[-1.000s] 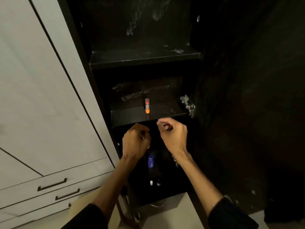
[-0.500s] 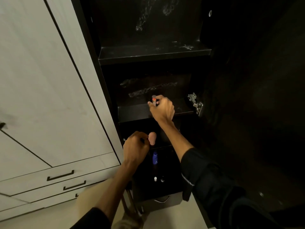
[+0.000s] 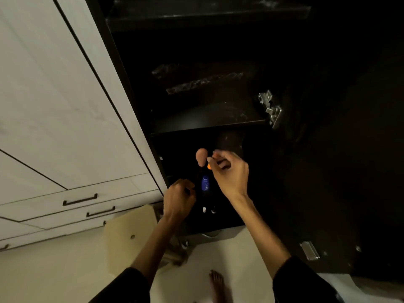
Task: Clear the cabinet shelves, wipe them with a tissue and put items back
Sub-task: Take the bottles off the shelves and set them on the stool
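Observation:
My right hand [image 3: 229, 171] pinches a small tube with an orange end [image 3: 209, 165] in front of the dark cabinet's lower compartment. Above it, the middle shelf [image 3: 207, 121] lies bare and dusty. A pink egg-shaped sponge [image 3: 201, 157] sits just left of the tube, over a blue bottle [image 3: 205, 182]. Two small caps [image 3: 204, 209] show lower down in the dark. My left hand [image 3: 179, 196] hangs by the cabinet's left edge with curled fingers; nothing visible lies in it. The top shelf [image 3: 207, 18] is bare too.
A metal hinge [image 3: 270, 110] sticks out at the shelf's right end. White doors and drawers [image 3: 80, 200] stand to the left. A beige board [image 3: 129, 235] leans near the floor, and my bare foot [image 3: 216, 283] is below.
My right hand reached up to the middle shelf, took the orange-ended tube and brought it down beside the pink sponge. The left hand dropped slightly.

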